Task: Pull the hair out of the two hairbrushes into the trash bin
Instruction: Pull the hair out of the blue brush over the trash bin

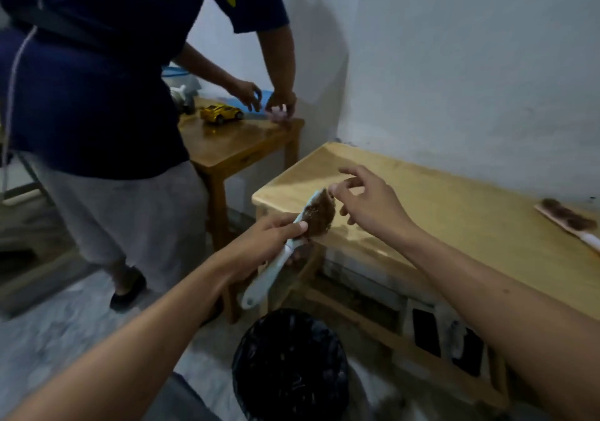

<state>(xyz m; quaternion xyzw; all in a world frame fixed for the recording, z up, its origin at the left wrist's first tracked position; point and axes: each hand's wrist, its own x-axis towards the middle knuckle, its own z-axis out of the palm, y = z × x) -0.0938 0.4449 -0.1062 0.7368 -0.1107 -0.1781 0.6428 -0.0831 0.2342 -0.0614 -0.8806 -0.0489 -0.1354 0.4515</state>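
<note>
My left hand (276, 234) grips a pale blue hairbrush (269, 274) by the neck, handle pointing down. Its head is matted with brown hair (321, 214). My right hand (367, 203) hovers at the top of the brush head, fingers spread, thumb and forefinger pinching at the edge of the hair. A black-lined trash bin (289, 365) stands on the floor directly below the brush. A second hairbrush (571, 219), also full of brown hair, lies on the light wooden table (454, 213) at the far right.
Another person in a dark blue shirt (97, 80) stands at the left, hands over a darker wooden table (240, 144) holding a yellow toy car (221, 114). A white wall runs behind. Shelves with dark items sit under my table.
</note>
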